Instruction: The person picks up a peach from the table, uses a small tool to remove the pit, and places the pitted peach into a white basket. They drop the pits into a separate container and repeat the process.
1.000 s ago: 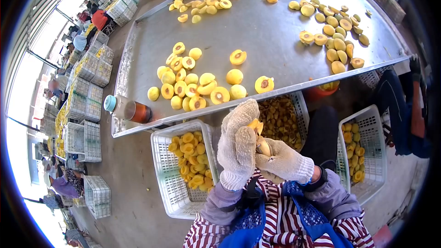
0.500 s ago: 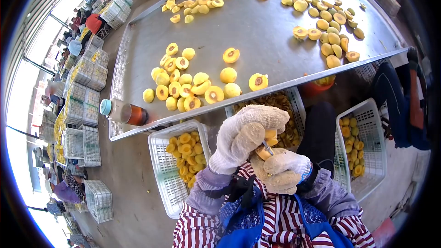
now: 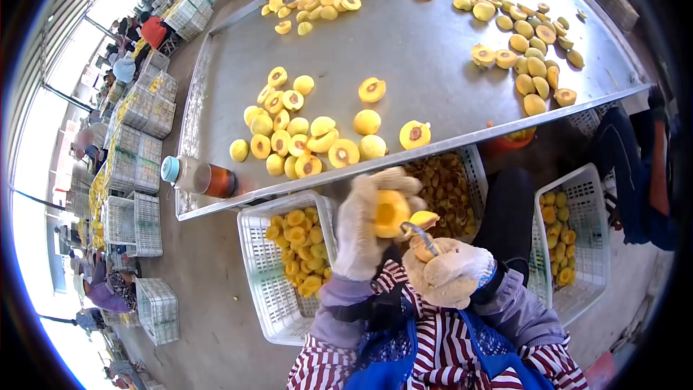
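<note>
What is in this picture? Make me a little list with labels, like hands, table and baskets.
Left hand: left hand, in a knit glove, holds a peach half, cut side towards the camera.
Right hand: right hand, gloved, grips a small metal tool beside the fruit.
Table: metal table with heaps of peach halves.
Bottle: bottle lying at the table's near left edge.
Baskets: white basket of yellow halves; middle basket of brownish bits.

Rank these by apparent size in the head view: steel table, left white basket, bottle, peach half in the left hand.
1. steel table
2. left white basket
3. bottle
4. peach half, smallest even though it is nearest the camera
</note>
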A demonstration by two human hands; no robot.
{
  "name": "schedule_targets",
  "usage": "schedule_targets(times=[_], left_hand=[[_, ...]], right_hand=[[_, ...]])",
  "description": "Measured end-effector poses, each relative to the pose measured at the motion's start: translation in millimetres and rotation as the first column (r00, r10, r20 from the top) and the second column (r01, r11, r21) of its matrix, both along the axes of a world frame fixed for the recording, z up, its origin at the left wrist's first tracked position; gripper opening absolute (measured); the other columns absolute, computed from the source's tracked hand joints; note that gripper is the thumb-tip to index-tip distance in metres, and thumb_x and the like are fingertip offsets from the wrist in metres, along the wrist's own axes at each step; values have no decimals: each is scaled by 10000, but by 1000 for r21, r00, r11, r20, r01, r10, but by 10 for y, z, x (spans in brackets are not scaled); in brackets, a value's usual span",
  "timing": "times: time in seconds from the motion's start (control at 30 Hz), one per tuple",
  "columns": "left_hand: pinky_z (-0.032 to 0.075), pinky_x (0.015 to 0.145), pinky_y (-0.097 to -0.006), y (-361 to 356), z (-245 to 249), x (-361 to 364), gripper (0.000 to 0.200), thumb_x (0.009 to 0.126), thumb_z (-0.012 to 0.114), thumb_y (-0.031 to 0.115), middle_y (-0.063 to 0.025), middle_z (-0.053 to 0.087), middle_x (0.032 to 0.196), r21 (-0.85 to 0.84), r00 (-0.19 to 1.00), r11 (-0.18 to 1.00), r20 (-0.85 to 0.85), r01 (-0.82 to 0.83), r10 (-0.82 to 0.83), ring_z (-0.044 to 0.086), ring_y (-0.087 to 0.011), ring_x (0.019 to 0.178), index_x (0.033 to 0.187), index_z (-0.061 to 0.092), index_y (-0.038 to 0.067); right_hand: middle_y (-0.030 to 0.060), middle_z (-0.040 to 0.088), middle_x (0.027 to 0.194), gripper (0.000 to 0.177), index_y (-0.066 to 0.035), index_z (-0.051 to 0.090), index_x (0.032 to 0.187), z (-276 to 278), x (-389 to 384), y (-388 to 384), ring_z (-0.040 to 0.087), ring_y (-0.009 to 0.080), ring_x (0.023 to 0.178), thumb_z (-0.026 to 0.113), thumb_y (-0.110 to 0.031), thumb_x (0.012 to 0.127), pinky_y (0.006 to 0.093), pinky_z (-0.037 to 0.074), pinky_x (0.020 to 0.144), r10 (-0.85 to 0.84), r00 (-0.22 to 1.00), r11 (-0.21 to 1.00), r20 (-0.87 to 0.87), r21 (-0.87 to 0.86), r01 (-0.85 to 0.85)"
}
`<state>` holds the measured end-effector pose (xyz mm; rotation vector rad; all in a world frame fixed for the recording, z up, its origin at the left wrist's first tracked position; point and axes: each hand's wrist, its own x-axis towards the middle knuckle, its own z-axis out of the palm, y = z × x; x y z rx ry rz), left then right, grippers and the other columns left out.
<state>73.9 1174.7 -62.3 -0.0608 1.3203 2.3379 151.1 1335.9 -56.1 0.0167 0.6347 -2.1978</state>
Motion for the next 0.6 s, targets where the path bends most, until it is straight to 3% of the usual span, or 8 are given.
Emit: schedule_targets(times=[0.1, 0.13, 0.17, 0.2, 0.3, 0.37, 0.57, 0.6], left_hand=[[563, 808, -374, -703, -405, -261, 433, 950, 638, 411, -143, 683, 1116, -358, 957, 893, -192, -273, 216, 684, -275, 934, 1169, 652, 38], [542, 857, -392, -966, -633, -394, 370, 915, 672, 350, -137, 679, 1145, -741, 808, 456, -585, -493, -78, 665, -307, 988, 1152, 672, 66], [521, 907, -410, -1109, -765, -479, 321, 881, 706, 290, -132, 676, 1174, -642, 584, -98, -610, -761, -535, 647, -340, 1041, 1136, 692, 94], [465, 987, -425, -960, -695, -477, 316, 824, 729, 207, -118, 665, 1213, -541, 609, -312, -546, -781, -576, 561, -372, 1186, 1133, 705, 144], [471, 988, -399, -470, -656, -793, 301, 845, 715, 232, -120, 635, 1278, -783, 712, 298, -622, -547, -327, 526, -342, 1249, 1135, 702, 151], [431, 1046, -389, -162, -752, -1165, 372, 864, 685, 302, -119, 561, 1382, -827, 780, 435, -519, -355, -349, 453, -283, 1346, 1198, 672, 140], [446, 1038, -439, 518, -1027, -1962, 515, 839, 696, 343, -80, 562, 1302, -957, 804, -174, -89, -233, -589, 517, -303, 1254, 1308, 585, 164], [504, 979, -464, 478, -1060, -2008, 491, 879, 671, 351, -91, 584, 1255, -947, 766, -87, -195, -310, -612, 552, -296, 1214, 1318, 570, 154]], right_hand=[[25, 478, 496, 256, 14, 551, 815, -5, -4, 234, 411, 98, 332, 634, -212, 905, 246, 308, 296, -79, 993, 995, 88, 75, 73], [11, 473, 499, 242, -5, 552, 813, -60, -42, 244, 400, 88, 336, 629, -210, 916, 241, 295, 299, -81, 993, 977, 88, 203, 62], [-4, 467, 502, 230, -23, 552, 810, -123, -82, 244, 388, 78, 340, 624, -208, 928, 235, 283, 303, -82, 993, 943, 89, 329, 48], [-15, 465, 512, 220, -36, 554, 822, -134, -132, 217, 382, 70, 350, 626, -211, 934, 230, 279, 311, -71, 995, 925, 65, 377, 41], [-24, 499, 568, 208, -58, 569, 857, -157, -194, 155, 400, 52, 390, 662, -230, 926, 212, 294, 342, -33, 997, 910, 69, 416, 2], [-26, 500, 569, 227, -72, 560, 846, -167, -228, 143, 409, 49, 398, 682, -249, 918, 205, 301, 348, -63, 998, 877, 3, 478, 54], [-28, 501, 590, 253, -90, 530, 972, -87, -257, 253, 431, 45, 420, 691, -280, 924, 198, 314, 363, -137, 990, 841, 37, 533, 96], [-22, 513, 597, 251, -89, 539, 995, -93, -254, 261, 436, 43, 427, 688, -278, 925, 195, 321, 370, -150, 988, 828, 40, 551, 103]])
